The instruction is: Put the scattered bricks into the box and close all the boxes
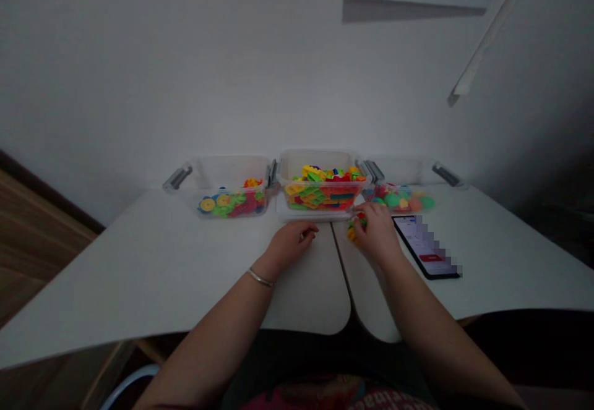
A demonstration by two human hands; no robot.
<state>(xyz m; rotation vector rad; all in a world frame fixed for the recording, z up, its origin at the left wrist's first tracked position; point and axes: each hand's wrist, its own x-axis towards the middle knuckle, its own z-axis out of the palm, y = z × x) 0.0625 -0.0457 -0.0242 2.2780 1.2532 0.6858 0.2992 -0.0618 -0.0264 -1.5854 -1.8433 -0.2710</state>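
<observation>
My right hand (377, 230) is closed around a small cluster of plastic building pieces (351, 233) in yellow, green and red, low over the table near the seam. The fingers hide part of the cluster. My left hand (291, 242) rests on the white table (208, 280), its fingers loosely bent and apart, with nothing seen in them. In front of both hands stands a clear plastic box (320, 158), piled with yellow, green, red and blue building pieces (309, 195). A white lid (315, 216) seems to lie beneath that box.
A clear bin (223, 172) at the left holds gear-like and flower-like pieces. Another clear bin (403, 175) at the right holds round coloured pieces. Beside my right forearm lies a lit phone (427, 246). The wall (232, 64) rises behind the bins. A seam divides the tabletops.
</observation>
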